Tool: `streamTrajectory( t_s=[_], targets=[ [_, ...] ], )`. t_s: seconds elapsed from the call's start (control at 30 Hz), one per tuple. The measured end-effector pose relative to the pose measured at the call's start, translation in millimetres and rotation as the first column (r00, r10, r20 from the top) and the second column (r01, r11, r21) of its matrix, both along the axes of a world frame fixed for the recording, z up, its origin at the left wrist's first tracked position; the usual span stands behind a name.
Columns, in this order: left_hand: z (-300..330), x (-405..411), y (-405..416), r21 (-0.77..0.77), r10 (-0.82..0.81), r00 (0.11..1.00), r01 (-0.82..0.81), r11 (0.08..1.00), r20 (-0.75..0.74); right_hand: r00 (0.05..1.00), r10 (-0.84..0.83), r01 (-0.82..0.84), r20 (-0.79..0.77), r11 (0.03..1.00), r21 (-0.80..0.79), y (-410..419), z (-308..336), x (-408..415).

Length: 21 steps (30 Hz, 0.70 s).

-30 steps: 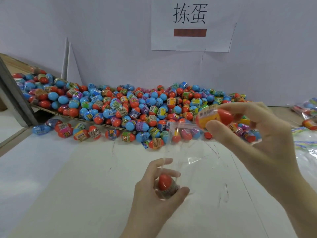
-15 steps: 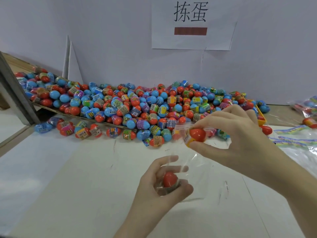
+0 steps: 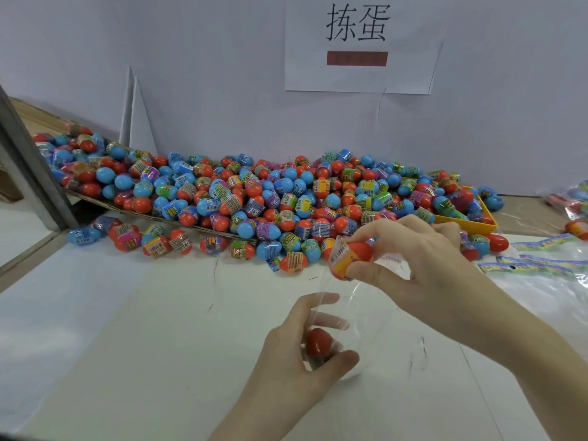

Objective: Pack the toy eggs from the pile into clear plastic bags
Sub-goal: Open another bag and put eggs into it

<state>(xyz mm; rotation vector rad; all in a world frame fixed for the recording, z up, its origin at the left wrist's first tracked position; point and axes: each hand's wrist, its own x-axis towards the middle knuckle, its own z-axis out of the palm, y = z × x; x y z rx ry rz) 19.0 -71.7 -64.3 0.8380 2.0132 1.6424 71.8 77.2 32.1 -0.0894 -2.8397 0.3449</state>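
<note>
A big pile of red and blue toy eggs (image 3: 254,192) lies along the back wall. My left hand (image 3: 296,354) grips the bottom of a clear plastic bag (image 3: 366,313) with a red egg (image 3: 318,342) inside it. My right hand (image 3: 423,265) pinches a red egg with a yellow label (image 3: 350,257) at the bag's open top. The bag stands upright between both hands above the white table (image 3: 143,329).
A yellow tray (image 3: 471,222) sits under the pile's right end. Flat clear bags with colourful headers (image 3: 547,265) lie at the right. A grey post (image 3: 28,167) leans at the left. A paper sign (image 3: 359,43) hangs on the wall.
My right hand brought the yellow-labelled egg from up near the pile down and left to the bag's mouth. My left hand stayed gripping the bag bottom and its egg.
</note>
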Motion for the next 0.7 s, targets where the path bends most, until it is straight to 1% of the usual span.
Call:
streamTrajectory(
  t_s=[0.07,0.13,0.2,0.27,0.33,0.4,0.47,0.53,0.6,0.7],
  targets=[
    [1,0,0,0.008,-0.007,1.0,0.007,1.0,0.008,1.0,0.002,-0.002,-0.008,0.998,0.064,1,1,-1],
    [2,2,1,0.027,-0.021,0.999,0.02,0.999,0.028,1.0,0.02,-0.022,0.017,0.991,0.131,2,2,-1],
    [3,3,2,0.045,-0.026,0.999,0.025,0.999,0.041,0.997,0.033,-0.041,0.072,0.992,0.121,4,4,-1],
    [2,3,2,0.052,-0.018,0.998,0.015,0.999,0.057,0.989,0.06,-0.062,0.133,0.998,0.015,6,6,0],
    [1,3,1,0.057,-0.001,0.997,-0.003,0.998,0.075,0.981,0.116,-0.093,0.155,0.985,-0.147,6,6,2],
    [1,4,2,0.086,0.012,0.995,-0.02,0.996,0.1,0.985,0.121,-0.089,0.121,0.966,-0.243,7,2,4],
    [5,5,5,0.169,0.027,0.982,-0.06,0.984,0.189,0.993,0.097,-0.071,0.07,0.946,-0.317,8,-3,3],
    [8,6,7,0.248,0.044,0.962,-0.113,0.962,0.268,0.997,0.071,-0.064,-0.004,0.878,-0.474,8,-6,2],
    [9,6,9,0.266,0.056,0.962,-0.129,0.955,0.267,0.995,0.058,-0.092,-0.076,0.778,-0.622,8,-8,1],
    [12,5,10,0.271,0.054,0.968,-0.122,0.955,0.246,0.987,0.077,-0.154,-0.141,0.699,-0.699,10,-10,0]
  ],
)
